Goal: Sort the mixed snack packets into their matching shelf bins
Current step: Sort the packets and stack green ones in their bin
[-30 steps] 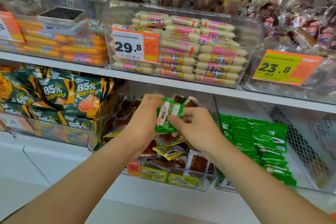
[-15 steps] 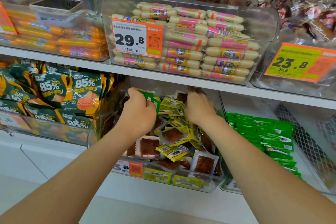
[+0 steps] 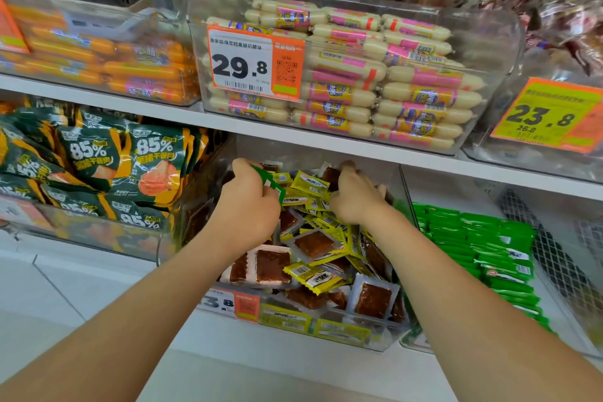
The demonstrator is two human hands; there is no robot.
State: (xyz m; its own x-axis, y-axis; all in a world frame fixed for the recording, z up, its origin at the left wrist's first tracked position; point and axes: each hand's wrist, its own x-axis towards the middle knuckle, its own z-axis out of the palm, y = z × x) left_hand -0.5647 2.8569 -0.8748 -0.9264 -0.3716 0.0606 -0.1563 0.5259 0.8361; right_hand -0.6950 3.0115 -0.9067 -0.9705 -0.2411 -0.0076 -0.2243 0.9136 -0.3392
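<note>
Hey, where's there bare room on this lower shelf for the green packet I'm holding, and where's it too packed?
Bare room: the right bin's white floor behind the green packets, bordered by the wire mesh. Crowded: the middle bin, heaped with yellow packets and brown packets, where your right hand reaches in. Your left hand holds the green packet.

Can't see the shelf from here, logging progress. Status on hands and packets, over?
Left hand grips green packet over yellow-packet bin. Right hand deep among yellow packets, grip unclear. Green bin at right; right forearm lies between it and the packet.
</note>
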